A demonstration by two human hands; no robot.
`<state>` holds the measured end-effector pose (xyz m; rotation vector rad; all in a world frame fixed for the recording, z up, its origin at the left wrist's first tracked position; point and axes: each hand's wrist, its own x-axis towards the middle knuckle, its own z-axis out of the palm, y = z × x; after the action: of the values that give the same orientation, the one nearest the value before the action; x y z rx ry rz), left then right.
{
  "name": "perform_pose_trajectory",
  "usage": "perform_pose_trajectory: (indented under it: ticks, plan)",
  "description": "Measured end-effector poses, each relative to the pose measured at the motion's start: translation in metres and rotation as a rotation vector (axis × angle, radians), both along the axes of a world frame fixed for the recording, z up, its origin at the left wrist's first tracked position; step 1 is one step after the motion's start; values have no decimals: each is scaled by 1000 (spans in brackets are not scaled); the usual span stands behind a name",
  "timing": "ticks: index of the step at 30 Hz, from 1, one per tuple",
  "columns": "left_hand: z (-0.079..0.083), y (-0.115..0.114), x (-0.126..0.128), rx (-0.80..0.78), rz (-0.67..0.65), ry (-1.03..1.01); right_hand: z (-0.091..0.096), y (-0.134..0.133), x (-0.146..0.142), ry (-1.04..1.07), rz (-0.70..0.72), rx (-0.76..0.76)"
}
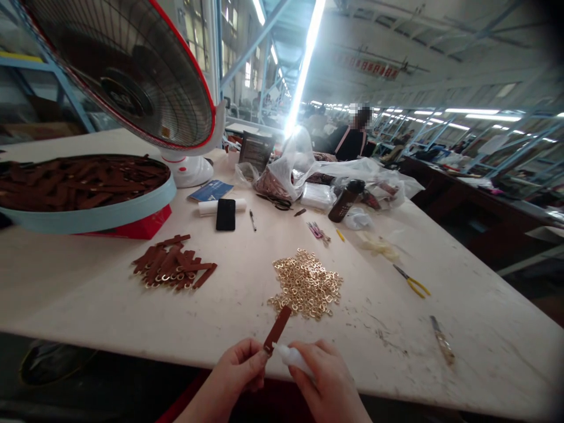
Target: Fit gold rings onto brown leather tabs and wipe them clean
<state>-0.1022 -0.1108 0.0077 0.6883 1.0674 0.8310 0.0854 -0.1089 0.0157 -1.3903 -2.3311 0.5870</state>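
My left hand [240, 369] pinches the lower end of a brown leather strip [277, 328], which stands tilted up over the table's near edge. My right hand [328, 382] is wrapped round a small white bottle [291, 355], whose tip touches the strip's lower end. Just beyond them a heap of gold metal rings [306, 289] lies on the white table [110, 317]. To the left lies a pile of brown strips with gold rings on their ends [174, 269].
A round pale-blue tray [88, 217] full of brown strips sits at the left under a tilted red-rimmed fan [132, 64]. A black phone [225, 214], pens, yellow-handled pliers [413, 282], a dark bottle [346, 201] and plastic bags [308, 170] lie farther back. A person sits at the far end.
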Motion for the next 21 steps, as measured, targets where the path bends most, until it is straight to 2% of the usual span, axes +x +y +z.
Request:
perform_pose_trajectory:
  ticks: [4,10,12,15,18,21]
  plan:
    - [-7,1,0,60,-31,110,5,-3,-2,-87,-7,142]
    - [-5,0,-1,343,-79,415,3,-4,-7,-208,-32,354]
    - [-5,0,0,340,-80,428,2,-5,-6,-173,-37,319]
    - [-6,0,1,235,-64,334,-5,-6,0,24,-92,122]
    - [-3,-1,2,119,-7,220,-21,-8,16,271,-320,7]
    - [7,-4,3,64,65,177,-42,-10,40,390,-606,-48]
